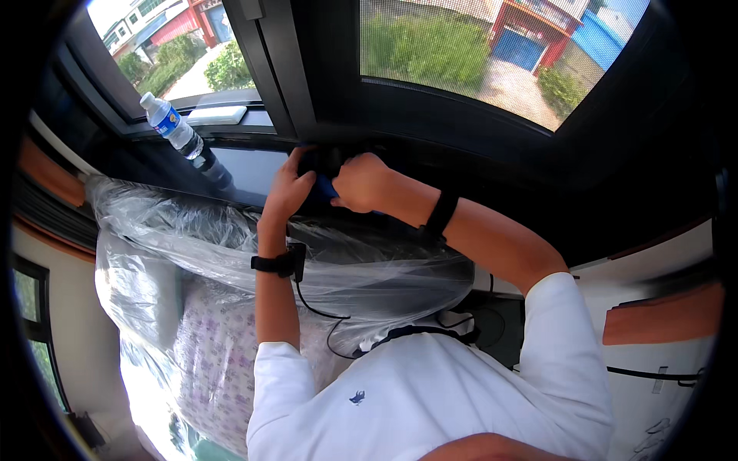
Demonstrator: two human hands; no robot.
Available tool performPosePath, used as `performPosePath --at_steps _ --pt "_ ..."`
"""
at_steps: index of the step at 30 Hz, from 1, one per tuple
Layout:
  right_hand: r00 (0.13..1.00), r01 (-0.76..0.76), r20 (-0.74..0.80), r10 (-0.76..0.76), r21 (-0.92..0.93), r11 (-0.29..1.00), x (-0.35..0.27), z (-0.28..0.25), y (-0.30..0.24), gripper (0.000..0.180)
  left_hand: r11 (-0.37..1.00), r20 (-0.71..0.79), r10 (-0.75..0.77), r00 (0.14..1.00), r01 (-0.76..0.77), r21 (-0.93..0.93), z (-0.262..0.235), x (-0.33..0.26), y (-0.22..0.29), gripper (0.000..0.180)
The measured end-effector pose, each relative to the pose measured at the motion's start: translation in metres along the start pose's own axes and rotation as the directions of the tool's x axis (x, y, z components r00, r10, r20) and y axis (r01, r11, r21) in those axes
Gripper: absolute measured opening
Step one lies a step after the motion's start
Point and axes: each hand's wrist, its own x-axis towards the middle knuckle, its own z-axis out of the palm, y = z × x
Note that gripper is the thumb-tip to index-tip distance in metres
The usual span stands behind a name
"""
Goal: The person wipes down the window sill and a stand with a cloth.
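Both of my hands are together over the dark, glossy window sill [250, 165]. Between them is a dark blue item [324, 187], perhaps cloth; its kind is hard to make out in the shadow. My left hand [288, 187] grips its left side, thumb and fingers bent around it. On the other side my right hand [364, 183] is closed in a fist-like grip, knuckles up, with a bit of blue showing by its fingers. Most of the item is hidden by the hands and the dark background.
A plastic water bottle [175, 129] with a blue label stands on the sill at left, near a flat white object [217, 115]. Dark window frames [288, 69] rise ahead. Clear plastic sheeting [184, 223] covers a bed below the sill. A cable [319, 311] hangs from my left wristband.
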Motion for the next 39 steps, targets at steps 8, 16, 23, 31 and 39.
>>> performPosePath --at_steps 8,16,23,31,39 --pt "0.999 -0.001 0.053 -0.013 0.267 0.964 0.075 -0.01 -0.041 0.053 0.948 0.084 -0.215 0.973 0.187 0.258 -0.088 -0.008 -0.064 0.08" --pt "0.986 0.105 -0.159 -0.05 0.357 0.928 0.022 0.013 -0.038 0.046 0.847 0.333 -0.182 0.925 -0.025 0.531 -0.089 -0.011 -0.054 0.09" --pt "0.915 -0.137 -0.313 0.253 0.348 0.927 -0.107 0.068 -0.037 0.032 0.809 0.415 -0.029 0.909 -0.223 0.544 0.037 -0.015 0.031 0.094" --pt "0.78 -0.467 -0.047 0.624 0.62 0.631 -0.246 0.091 -0.011 0.045 0.785 0.303 0.496 0.814 -0.569 0.244 0.182 -0.047 0.093 0.073" --pt "0.677 -0.571 -0.187 0.712 0.477 0.668 -0.257 0.127 0.005 0.074 0.849 0.238 0.433 0.869 -0.482 0.215 0.18 -0.05 0.101 0.058"
